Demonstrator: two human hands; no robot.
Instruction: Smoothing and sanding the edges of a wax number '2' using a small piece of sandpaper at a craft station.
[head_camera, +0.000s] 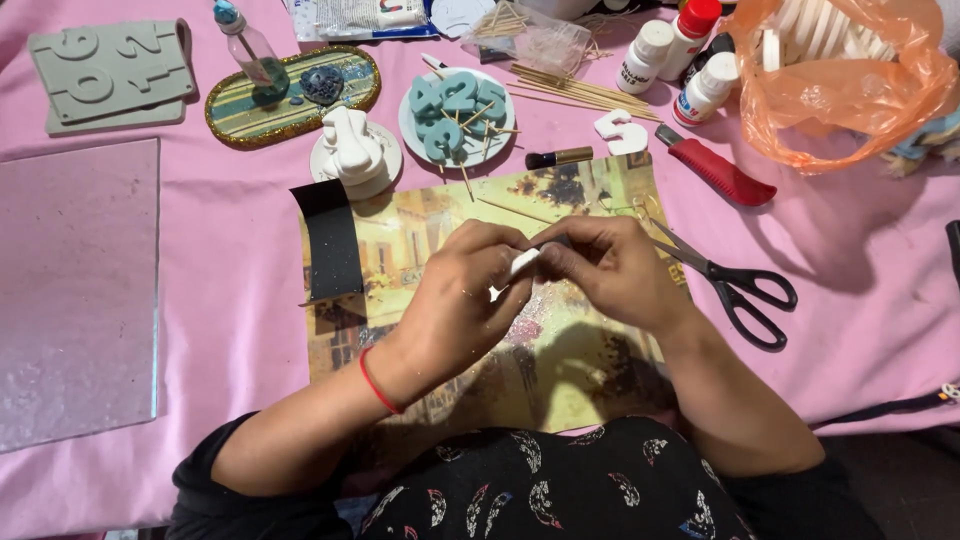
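Both my hands meet over a printed picture sheet (420, 230) on the pink tablecloth. My left hand (465, 290) and my right hand (610, 270) together pinch a small white piece (522, 263) between the fingertips; most of it is hidden by my fingers. A red thread circles my left wrist. A strip of black sandpaper (330, 240) lies on the sheet's left edge. Black-handled scissors (740, 285) rest just right of my right hand.
Behind the sheet stand a white plate of teal numbers on sticks (458, 105), a white figure on a dish (352, 150), a white number (622, 132), a red-handled knife (715, 165), paint bottles (690, 60), an orange bag (850, 80), a grey number mould (110, 75) and a glass pane (75, 290).
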